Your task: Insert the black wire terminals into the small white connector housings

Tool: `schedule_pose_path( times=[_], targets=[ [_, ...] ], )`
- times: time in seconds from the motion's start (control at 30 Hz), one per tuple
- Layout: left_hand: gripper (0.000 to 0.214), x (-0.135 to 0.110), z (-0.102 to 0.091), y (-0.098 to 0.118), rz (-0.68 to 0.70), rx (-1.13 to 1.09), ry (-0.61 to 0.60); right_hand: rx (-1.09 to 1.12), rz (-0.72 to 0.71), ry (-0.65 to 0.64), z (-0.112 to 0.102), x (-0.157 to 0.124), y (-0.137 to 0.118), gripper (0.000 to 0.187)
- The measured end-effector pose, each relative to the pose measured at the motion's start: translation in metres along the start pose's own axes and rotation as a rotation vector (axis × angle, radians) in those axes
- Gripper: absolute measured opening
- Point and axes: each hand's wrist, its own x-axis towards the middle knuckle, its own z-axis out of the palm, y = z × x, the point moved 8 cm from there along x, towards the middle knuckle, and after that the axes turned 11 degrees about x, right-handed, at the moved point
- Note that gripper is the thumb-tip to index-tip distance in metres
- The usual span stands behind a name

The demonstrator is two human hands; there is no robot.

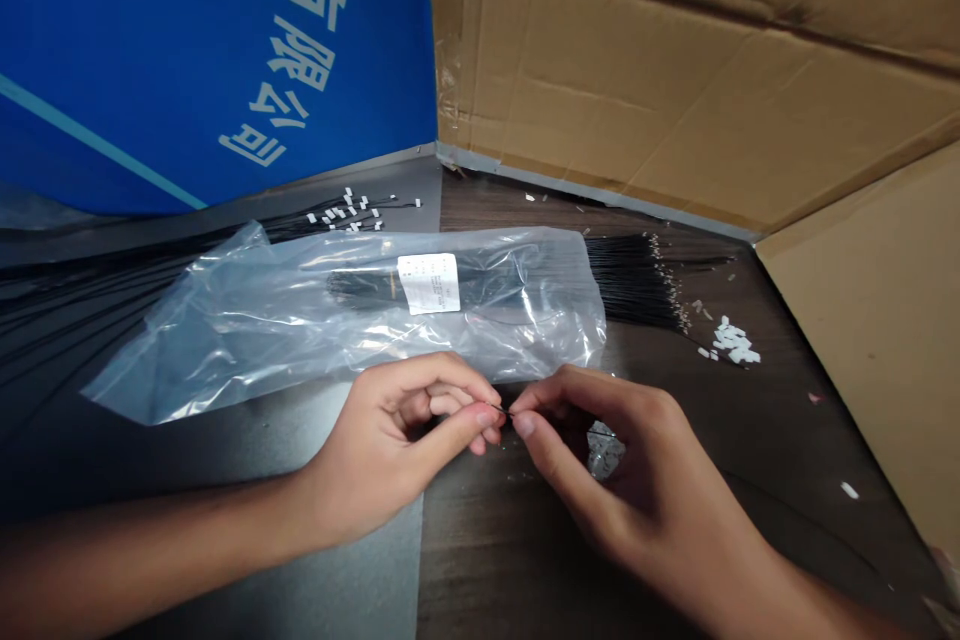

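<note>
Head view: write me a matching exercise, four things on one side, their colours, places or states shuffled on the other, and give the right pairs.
Things
1. Plastic bag
2. Large panel at upper left
3. Thin black wire just below the bag
4. Heap of small pieces

Matches
A. held by the left hand and the right hand
B. white, on the dark table to the right of the bag
C. see-through, with a white label showing
D. mostly blue

Right pairs: 1-C, 2-D, 3-A, 4-B
</note>
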Motion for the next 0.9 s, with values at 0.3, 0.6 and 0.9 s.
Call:
schedule_pose_path(
  times=[0.3, 0.6, 0.9],
  targets=[
    [0.003, 0.0011, 0.0031, -0.0048, -0.059, -0.032, -0.008, -0.011, 0.067, 0.028, -0.0042, 0.0004, 0.0020, 0.014],
    [0.005, 0.0016, 0.0050, -0.0032, -0.077, -0.058, -0.043, -0.040, 0.015, 0.026, -0.0038, -0.0015, -0.0016, 0.015],
    [0.006, 0.0007, 0.0064, -0.0048, -0.086, -0.062, -0.037, -0.059, -0.001, 0.063, -0.0050, -0.0017, -0.0013, 0.014]
  ],
)
